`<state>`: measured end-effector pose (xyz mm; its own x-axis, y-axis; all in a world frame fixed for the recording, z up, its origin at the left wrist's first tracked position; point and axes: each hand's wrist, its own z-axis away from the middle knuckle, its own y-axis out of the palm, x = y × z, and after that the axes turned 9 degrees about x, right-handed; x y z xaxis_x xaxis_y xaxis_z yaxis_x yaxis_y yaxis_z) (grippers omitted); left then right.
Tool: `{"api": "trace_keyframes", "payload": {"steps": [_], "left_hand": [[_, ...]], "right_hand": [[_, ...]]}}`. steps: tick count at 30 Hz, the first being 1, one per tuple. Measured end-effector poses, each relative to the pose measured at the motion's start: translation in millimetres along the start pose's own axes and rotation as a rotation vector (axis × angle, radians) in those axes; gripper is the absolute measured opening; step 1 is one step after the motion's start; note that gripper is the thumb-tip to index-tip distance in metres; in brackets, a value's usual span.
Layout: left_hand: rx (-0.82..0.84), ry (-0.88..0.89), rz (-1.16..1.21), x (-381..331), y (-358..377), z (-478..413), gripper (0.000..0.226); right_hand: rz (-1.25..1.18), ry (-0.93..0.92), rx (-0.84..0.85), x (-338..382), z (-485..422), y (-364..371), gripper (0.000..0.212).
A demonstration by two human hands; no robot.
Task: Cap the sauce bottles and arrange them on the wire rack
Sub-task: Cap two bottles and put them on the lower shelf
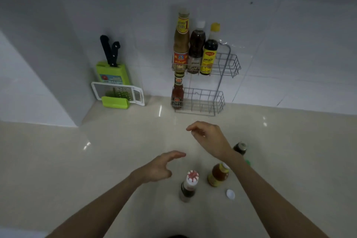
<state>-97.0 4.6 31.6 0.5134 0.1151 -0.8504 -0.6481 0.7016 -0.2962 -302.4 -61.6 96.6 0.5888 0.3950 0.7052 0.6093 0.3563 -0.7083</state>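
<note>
A two-tier wire rack (229, 63) stands against the wall. Its upper tier holds three capped bottles: a tall brown one (181, 42), a dark one with a white cap (196, 48) and a dark one with a yellow cap (209, 52). A red sauce bottle (177, 92) stands at the left of the lower tier. On the counter near me are a dark bottle with a red-and-white cap (188, 185), an amber bottle (218, 176), a dark bottle (240, 148) partly behind my right wrist, and a loose white cap (230, 193). My left hand (160, 166) and my right hand (208, 137) hover empty, fingers apart.
A green knife block (113, 74) with two black-handled knives stands at the back left, a white and green grater (119, 94) leaning in front of it. A small green thing (248, 162) peeks out beside my right forearm. Pale glossy counter (96, 160) spreads to the left.
</note>
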Motion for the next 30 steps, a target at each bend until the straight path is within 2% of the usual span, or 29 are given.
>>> {"api": "trace_keyframes", "payload": {"steps": [2,4,8,9,11,13,17,21,23,25,28,30], "left_hand": [[0.042,0.009,-0.013,5.3,29.9,9.3,0.084],[-0.028,0.045,0.007,4.5,57.6,10.5,0.08],[-0.179,0.08,0.134,-6.9,93.0,5.4,0.038],[-0.209,0.097,0.169,-10.1,97.3,4.4,0.031],[-0.283,0.113,0.214,-14.8,101.6,5.2,0.032],[-0.323,0.115,0.216,-15.2,100.5,8.2,0.035],[-0.326,0.134,0.26,-26.5,85.8,11.9,0.018],[-0.182,0.152,0.394,-64.8,57.7,23.6,0.018],[-0.132,0.186,0.412,-78.4,47.0,27.5,0.015],[-0.184,0.205,0.424,-88.9,42.1,26.9,0.012],[-0.276,0.19,0.38,-99.2,38.5,27.4,0.011],[-0.236,0.195,0.371,-103.0,33.8,30.3,0.011]], "right_hand": [[-0.015,-0.043,0.055,9.2,21.3,5.0,0.013],[0.002,-0.072,0.094,19.7,41.2,7.9,0.012],[0.295,-0.064,0.218,31.6,74.9,10.9,0.04],[0.383,-0.078,0.237,31.6,79.0,12.1,0.045],[0.469,-0.12,0.244,31.7,83.0,13.2,0.046],[0.459,-0.158,0.253,33.9,81.8,11.0,0.039],[0.324,-0.18,0.346,44.5,68.0,-19.7,0.027],[0.243,-0.202,0.419,69.3,45.1,-64.2,0.019],[0.253,-0.212,0.407,81.2,36.6,-78.0,0.019],[0.311,-0.232,0.352,90.7,29.7,-85.0,0.024],[0.549,-0.307,0.266,98.7,21.8,-82.7,0.036],[0.678,-0.358,0.226,101.6,18.1,-81.3,0.041]]}}
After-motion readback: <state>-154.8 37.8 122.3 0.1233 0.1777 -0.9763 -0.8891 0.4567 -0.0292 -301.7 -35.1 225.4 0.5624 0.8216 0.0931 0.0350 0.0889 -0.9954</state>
